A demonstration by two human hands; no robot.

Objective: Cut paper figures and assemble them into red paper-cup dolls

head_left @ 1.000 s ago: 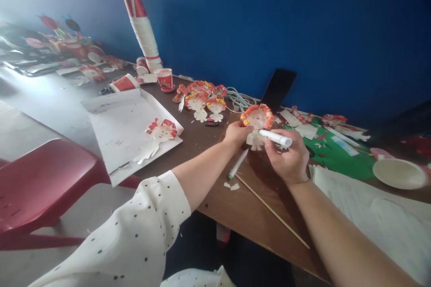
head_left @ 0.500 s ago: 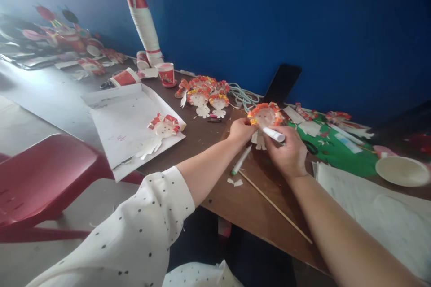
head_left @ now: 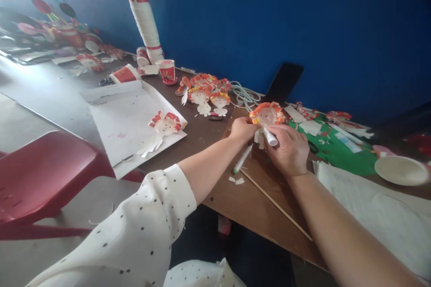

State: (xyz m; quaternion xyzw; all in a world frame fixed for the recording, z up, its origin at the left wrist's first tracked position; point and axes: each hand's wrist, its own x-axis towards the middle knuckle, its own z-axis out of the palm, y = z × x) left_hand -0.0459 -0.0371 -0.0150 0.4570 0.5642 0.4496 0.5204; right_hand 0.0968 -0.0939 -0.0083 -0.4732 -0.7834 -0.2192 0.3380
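Observation:
My left hand [head_left: 244, 130] grips the left edge of a paper-cup doll [head_left: 268, 115] with an orange curled fringe, a pale round face and a cut-out body below. My right hand [head_left: 288, 149] is closed around a white marker [head_left: 270, 136], its blunt end toward me; the tip is hidden against or near the doll's face. Under the hands on the brown table [head_left: 232, 206] lie another white marker [head_left: 241, 159] with a green end, small paper scraps [head_left: 236, 180] and a thin wooden stick [head_left: 276, 204].
Several finished-looking paper dolls [head_left: 204, 92] lie behind my left hand, beside a coiled pale cable [head_left: 244, 95]. A phone [head_left: 284, 83] leans on the blue wall. To the left are a white box lid [head_left: 114, 121], a red cup [head_left: 166, 71] and a tall cup stack [head_left: 144, 22]. A bowl [head_left: 402, 170] stands right.
The marker in my right hand has tilted, its blunt end dropping lower and to the left. My right fingers have drawn closer over the doll, which my left hand still holds.

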